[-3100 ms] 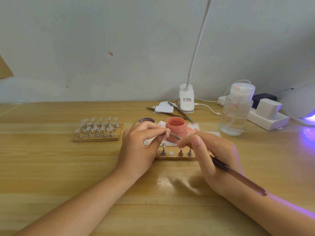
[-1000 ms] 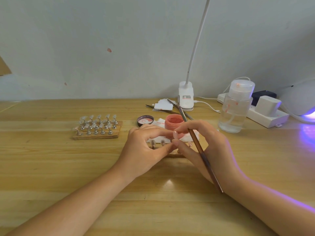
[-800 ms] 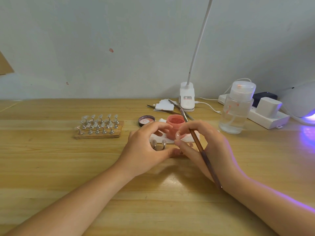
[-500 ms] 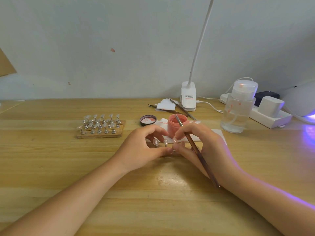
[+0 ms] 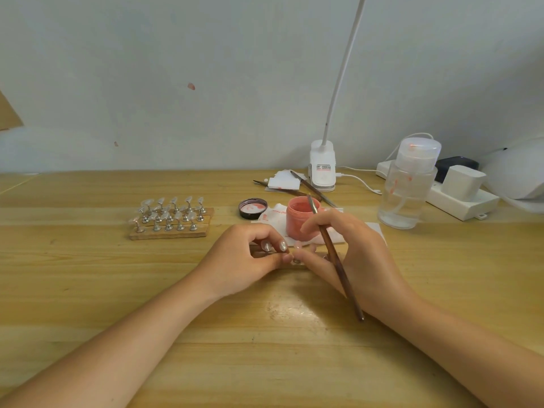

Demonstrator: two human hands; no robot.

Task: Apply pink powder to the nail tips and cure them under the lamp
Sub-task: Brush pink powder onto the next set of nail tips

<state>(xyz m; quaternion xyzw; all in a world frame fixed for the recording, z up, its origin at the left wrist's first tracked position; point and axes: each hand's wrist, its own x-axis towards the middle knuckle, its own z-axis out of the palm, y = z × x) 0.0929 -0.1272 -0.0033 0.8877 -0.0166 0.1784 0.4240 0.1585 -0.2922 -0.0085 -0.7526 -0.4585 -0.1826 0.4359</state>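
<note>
An open jar of pink powder (image 5: 300,220) stands on white tissue (image 5: 374,231) mid-table. Just in front of it lies a small wooden holder strip (image 5: 259,255) with nail tips (image 5: 283,246) on metal stands, mostly hidden by my hands. My left hand (image 5: 241,263) curls over the strip, thumb and fingers pinching at a stand. My right hand (image 5: 357,260) grips a brown brush (image 5: 335,260) tucked between its fingers, bristle end up near the jar rim, while its fingertips meet the left thumb at the same stand. The white curing lamp (image 5: 518,178) sits far right.
A wooden rack with several clear nail tips (image 5: 172,220) sits left of my hands. The jar's black lid (image 5: 253,208) lies beside the jar. A clear pump bottle (image 5: 407,189), power strip (image 5: 462,198), clip lamp (image 5: 322,169) and spare tools (image 5: 312,188) stand behind.
Three seconds ago the brush tip worked at a nail tip held in my left fingers. Now the brush is swung upright in my right hand and both hands' fingertips press together at the strip.
</note>
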